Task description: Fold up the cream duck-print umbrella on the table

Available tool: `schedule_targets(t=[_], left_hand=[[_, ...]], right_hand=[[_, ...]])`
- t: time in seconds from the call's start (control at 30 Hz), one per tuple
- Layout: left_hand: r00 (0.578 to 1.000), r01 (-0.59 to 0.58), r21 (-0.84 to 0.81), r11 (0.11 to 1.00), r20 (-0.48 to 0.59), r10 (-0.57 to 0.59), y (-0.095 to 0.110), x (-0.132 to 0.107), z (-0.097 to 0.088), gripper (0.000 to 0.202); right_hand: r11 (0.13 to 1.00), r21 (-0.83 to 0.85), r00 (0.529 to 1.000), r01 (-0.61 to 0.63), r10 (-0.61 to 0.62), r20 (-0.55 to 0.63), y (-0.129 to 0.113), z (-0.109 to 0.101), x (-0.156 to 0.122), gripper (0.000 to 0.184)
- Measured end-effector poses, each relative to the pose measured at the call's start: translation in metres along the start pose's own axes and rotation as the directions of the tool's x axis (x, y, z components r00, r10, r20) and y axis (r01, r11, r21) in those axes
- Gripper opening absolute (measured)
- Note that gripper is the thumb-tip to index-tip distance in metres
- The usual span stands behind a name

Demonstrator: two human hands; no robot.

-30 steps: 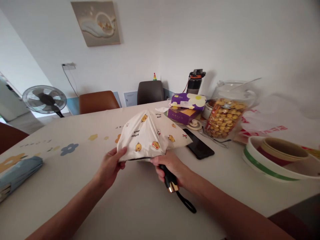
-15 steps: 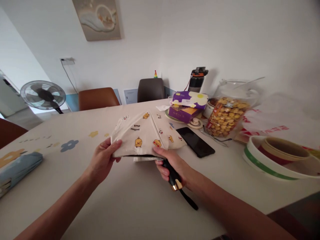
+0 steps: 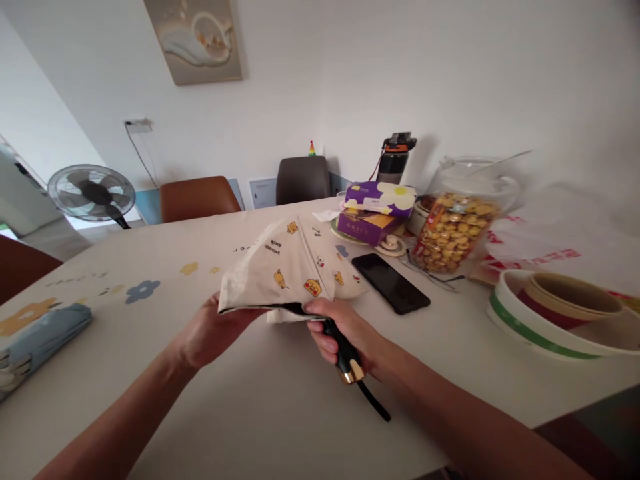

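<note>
The table [image 3: 280, 407] is spread under both hands. Above it, between the hands, a cream folding umbrella [image 3: 287, 270] with a duck print is held. Its fabric is judged soft and light, so it will sag; the stiff black handle [image 3: 345, 353] is the better place for a firm hold. The right hand [image 3: 340, 330] is closed around this handle. The left hand [image 3: 210, 330] is tucked under the canopy edge, probably pinching it. Compared with half a second ago, the left fingers were moved beneath the fabric. A black phone [image 3: 391, 283] lies beyond the right hand.
</note>
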State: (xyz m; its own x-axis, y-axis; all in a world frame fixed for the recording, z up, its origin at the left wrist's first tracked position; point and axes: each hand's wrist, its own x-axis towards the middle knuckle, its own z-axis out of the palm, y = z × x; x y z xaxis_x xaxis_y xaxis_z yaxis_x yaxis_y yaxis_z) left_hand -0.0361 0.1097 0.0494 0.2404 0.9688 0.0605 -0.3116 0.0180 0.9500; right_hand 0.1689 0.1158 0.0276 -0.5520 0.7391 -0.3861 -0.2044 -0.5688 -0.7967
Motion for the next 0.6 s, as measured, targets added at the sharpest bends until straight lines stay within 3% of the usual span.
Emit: schedule_targets(t=[0.1, 0.27, 0.4, 0.5, 0.6], left_hand=[[0.998, 0.067, 0.089, 0.994, -0.014, -0.066, -0.017, 0.004, 0.015, 0.029], [0.994, -0.03, 0.034, 0.999, -0.108, 0.034, -0.044, 0.023, 0.02, 0.04], [0.969, -0.064, -0.047, 0.997, -0.24, 0.051, -0.053, 0.036, 0.021, 0.041], [0.982, -0.049, -0.112, 0.992, -0.185, 0.028, -0.055, 0.041, 0.023, 0.046], [0.994, 0.1, -0.15, 0.984, -0.017, -0.104, -0.058, 0.042, 0.02, 0.048]], right_hand=[[0.999, -0.05, 1.0, 0.016, -0.016, 0.001, 0.002, 0.005, -0.002, 0.03], [0.983, -0.15, 0.994, 0.105, -0.106, -0.003, 0.007, 0.005, 0.0, 0.027], [0.966, -0.241, 0.996, 0.089, -0.086, 0.022, 0.008, 0.005, -0.001, 0.033], [0.968, -0.245, 0.995, 0.052, -0.028, 0.099, 0.006, 0.005, -0.005, 0.041], [0.984, -0.18, 0.967, 0.018, 0.028, 0.252, 0.006, 0.006, -0.008, 0.041]])
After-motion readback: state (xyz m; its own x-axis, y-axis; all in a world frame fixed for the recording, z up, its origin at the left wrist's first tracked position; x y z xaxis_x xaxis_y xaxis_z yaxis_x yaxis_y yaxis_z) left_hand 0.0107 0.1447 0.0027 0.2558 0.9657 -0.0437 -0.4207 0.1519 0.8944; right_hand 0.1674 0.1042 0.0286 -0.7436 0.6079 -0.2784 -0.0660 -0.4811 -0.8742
